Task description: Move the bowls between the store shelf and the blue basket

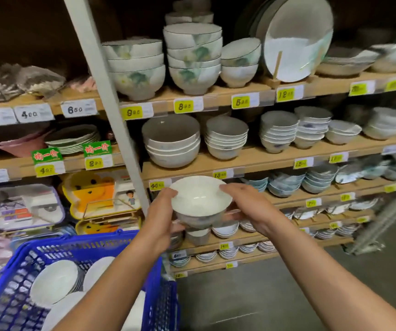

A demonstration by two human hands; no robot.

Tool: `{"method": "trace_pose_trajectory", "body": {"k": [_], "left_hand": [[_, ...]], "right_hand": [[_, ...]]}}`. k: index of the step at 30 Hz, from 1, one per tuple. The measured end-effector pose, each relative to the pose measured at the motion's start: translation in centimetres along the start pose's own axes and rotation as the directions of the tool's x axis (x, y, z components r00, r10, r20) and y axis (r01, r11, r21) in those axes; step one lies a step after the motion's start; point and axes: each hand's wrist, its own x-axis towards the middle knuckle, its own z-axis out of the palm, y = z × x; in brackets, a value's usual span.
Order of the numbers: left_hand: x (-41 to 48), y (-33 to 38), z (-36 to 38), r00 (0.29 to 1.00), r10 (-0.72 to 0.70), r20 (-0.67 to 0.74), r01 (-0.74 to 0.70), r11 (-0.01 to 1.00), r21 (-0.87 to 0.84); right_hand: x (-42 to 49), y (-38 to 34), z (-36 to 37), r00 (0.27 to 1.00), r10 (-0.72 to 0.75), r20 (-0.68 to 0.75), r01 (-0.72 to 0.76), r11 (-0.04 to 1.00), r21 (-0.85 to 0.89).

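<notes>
The person holds 1 white bowl (200, 199) upright between both hands, in front of the store shelf (252, 158). The left hand (162, 211) grips its side at 9 o'clock, thumb on the rim; the right hand (244, 206) clasps it at 3 o'clock. The blue basket (96, 242), at 8 o'clock from the bowl, holds more white bowls (53, 280).
</notes>
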Motion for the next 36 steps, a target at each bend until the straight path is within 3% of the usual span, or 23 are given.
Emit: {"method": "trace_pose_trajectory", "body": {"k": [4, 14, 20, 28, 36], "left_hand": [[-0.4, -1.2, 9.0, 0.995, -0.063, 0.078, 0.063, 0.998, -0.001], [-0.3, -5.6, 27.1, 0.952, -0.184, 0.244, 0.162, 0.981, 0.108], [0.9, -6.8, 33.7, 0.935, -0.191, 0.298, 0.162, 0.980, 0.119], [6.3, -7.5, 40.0, 0.947, -0.182, 0.266, 0.158, 0.981, 0.110], [13.7, -8.4, 44.5, 0.975, -0.075, 0.209, 0.031, 0.978, 0.208]], "right_hand": [[-2.3, 0.0, -8.2, 0.999, 0.003, -0.047, 0.003, 0.991, 0.137], [-7.2, 0.9, -24.4, 0.979, 0.036, -0.202, 0.013, 0.971, 0.239], [-6.6, 1.2, -29.8, 0.957, 0.009, -0.289, 0.047, 0.981, 0.186], [0.0, -0.1, -35.6, 0.940, -0.006, -0.341, 0.057, 0.989, 0.139], [8.9, -1.2, -40.4, 0.919, -0.003, -0.395, 0.046, 0.994, 0.097]]}}
